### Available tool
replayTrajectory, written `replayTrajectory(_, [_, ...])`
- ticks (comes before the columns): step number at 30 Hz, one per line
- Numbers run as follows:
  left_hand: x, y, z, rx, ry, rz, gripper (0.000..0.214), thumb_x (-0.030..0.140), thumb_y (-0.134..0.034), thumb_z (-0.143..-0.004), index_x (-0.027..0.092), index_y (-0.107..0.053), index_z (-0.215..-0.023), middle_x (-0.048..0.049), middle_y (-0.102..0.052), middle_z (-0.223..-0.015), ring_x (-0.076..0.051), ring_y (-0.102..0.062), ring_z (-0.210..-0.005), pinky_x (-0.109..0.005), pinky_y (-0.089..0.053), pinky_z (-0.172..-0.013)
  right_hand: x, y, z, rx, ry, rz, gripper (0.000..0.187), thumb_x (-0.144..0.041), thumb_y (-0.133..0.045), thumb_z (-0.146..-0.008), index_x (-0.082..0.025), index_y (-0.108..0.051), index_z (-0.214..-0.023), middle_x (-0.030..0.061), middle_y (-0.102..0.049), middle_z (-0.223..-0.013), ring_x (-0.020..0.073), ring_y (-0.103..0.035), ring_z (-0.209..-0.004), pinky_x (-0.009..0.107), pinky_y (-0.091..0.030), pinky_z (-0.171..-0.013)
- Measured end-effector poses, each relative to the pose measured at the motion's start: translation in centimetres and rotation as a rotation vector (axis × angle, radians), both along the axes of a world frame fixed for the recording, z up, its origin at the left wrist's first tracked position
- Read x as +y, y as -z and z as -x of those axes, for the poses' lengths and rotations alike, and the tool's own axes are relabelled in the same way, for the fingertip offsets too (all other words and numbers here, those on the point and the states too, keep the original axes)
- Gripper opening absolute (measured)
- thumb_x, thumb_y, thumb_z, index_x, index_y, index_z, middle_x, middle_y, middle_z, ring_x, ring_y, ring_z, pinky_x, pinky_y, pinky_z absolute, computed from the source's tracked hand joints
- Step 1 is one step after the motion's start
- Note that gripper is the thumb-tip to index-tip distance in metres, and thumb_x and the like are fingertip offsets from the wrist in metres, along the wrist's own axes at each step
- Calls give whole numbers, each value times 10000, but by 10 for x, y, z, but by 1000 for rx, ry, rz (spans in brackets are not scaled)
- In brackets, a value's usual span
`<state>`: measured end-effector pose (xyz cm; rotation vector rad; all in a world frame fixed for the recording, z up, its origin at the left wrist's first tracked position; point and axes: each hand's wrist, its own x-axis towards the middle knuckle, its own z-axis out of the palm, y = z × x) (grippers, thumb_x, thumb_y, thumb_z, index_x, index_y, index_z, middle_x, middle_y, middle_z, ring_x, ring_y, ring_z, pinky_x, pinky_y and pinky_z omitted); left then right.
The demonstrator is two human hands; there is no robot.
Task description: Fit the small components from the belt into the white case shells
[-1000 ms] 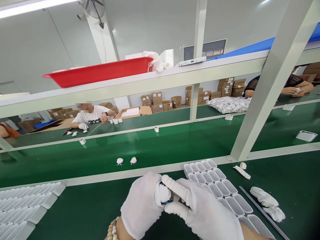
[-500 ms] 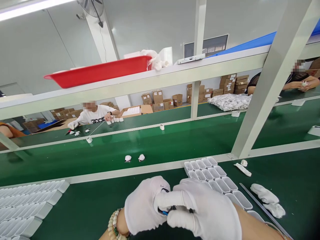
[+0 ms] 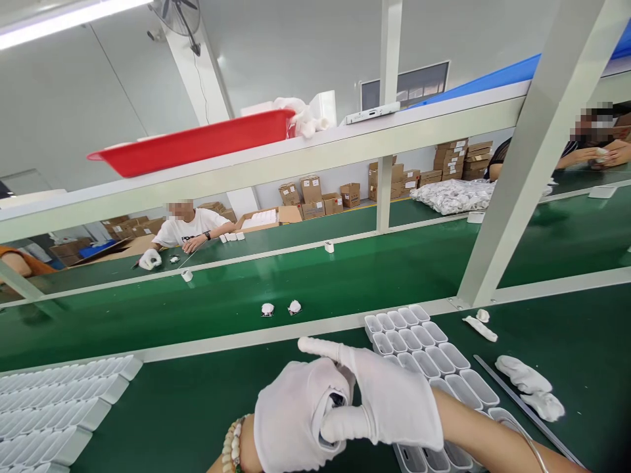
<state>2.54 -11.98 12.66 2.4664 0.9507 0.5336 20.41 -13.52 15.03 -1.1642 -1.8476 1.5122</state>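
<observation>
Both my hands wear white gloves and meet low in the middle, over the green table. My left hand [image 3: 296,420] is curled round a small white part with a dark end [image 3: 335,402], mostly hidden in the glove. My right hand [image 3: 389,401] presses its thumb against that part while its forefinger sticks out to the left. A bead bracelet [image 3: 231,450] sits on my left wrist. Just right of my hands lies a white tray [image 3: 424,355] with rows of empty pockets.
More white trays [image 3: 59,407] lie at the left. Two small white parts [image 3: 280,309] ride the green conveyor belt beyond a grey rail. Crumpled gloves [image 3: 530,387] and a thin metal strip [image 3: 522,407] lie at right. A red bin [image 3: 192,141] sits on the shelf above. Other people work across the belt.
My hands have shifted slightly right and closer together; my right forefinger now points out straight. The two white parts on the belt have drifted to the right. The person opposite moved a gloved hand.
</observation>
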Motion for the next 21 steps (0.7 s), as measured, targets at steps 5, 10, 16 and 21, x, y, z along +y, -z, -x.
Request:
replayTrajectory(5, [-2, 14, 1, -72, 50, 48, 236, 146, -656, -566, 210, -608, -788, 5, -653, -759, -157, -578, -658, -246, -498, -622, -2, 4, 3, 97, 32, 6, 659, -356, -834, -625, -245, -635, -1243, 46, -676, -1200, 280, -624, -1111, 408, -480, -987])
replayTrajectory(10, [3, 13, -4, -344, 82, 152, 178, 114, -585, -603, 196, -538, -753, 3, -609, -721, -134, -558, -626, -240, -478, -608, 3, 15, 5, 104, 187, 5, 813, -406, -863, -531, -216, -603, -1278, 74, -663, -1147, 299, -613, -1073, 453, -470, -984])
replayTrajectory(16, [5, 9, -10, -569, 61, 329, 183, 172, -689, -656, 181, -556, -781, -2, -589, -760, -138, -550, -675, -269, -501, -687, -10, 6, 5, -127, 239, -379, 689, -346, -836, -568, -283, -631, -1223, 59, -576, -1226, 291, -582, -1029, 459, -481, -918])
replayTrajectory(21, [8, 9, -19, -610, -1, 463, 343, 271, -771, -674, 173, -593, -951, -50, -646, -913, -226, -614, -893, -369, -513, -852, -19, 4, 11, -270, 288, -457, 377, -246, -693, -675, -256, -670, -1051, 56, -592, -1160, 249, -606, -928, 419, -514, -814])
